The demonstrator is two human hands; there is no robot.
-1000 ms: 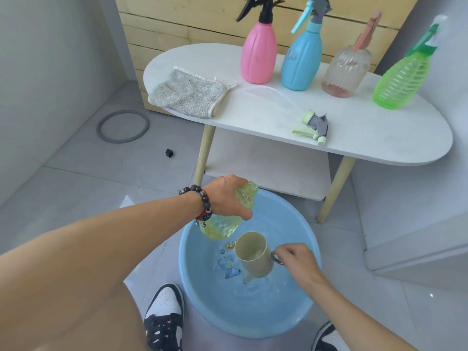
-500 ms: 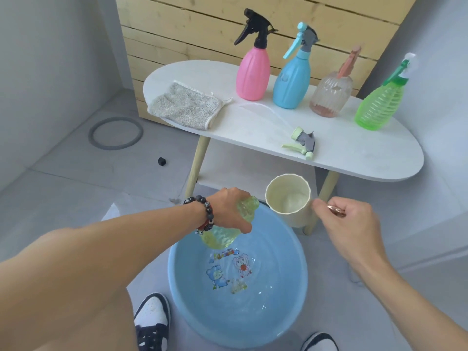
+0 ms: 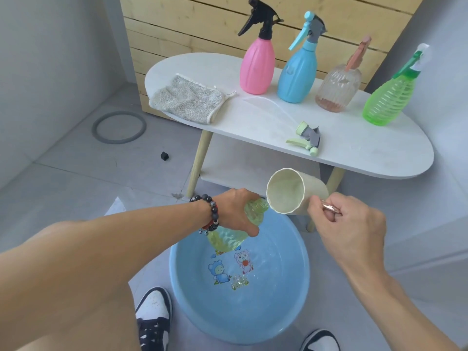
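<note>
A person's two hands are working over a round blue basin that is sitting on the grey floor at the lower centre of the frame. The basin is holding shallow clear water, and cartoon figures printed on its bottom are showing through. The left hand, wearing a dark bead bracelet, is gripping a translucent yellow-green bottle around its shoulder, just above the basin's far rim. The bottle is carrying no sprayer, and its open neck is tilting up and to the right. How much liquid it holds cannot be told. The right hand is curling around the shiny handle of a cream cup, at centre right. The cup is lying almost on its side, with its mouth facing left and its rim just beside the bottle's neck. Whether water is in the cup cannot be told. Behind, a white oval table is stretching across the upper right. Four spray bottles are standing in a row on it, left to right: a pink bottle, a blue bottle, a clear bottle with a little pinkish liquid at its base, and a green bottle. A grey cloth is lying at the table's left end. A loose pale green sprayer head with a thin tube is lying near the table's front edge.
</note>
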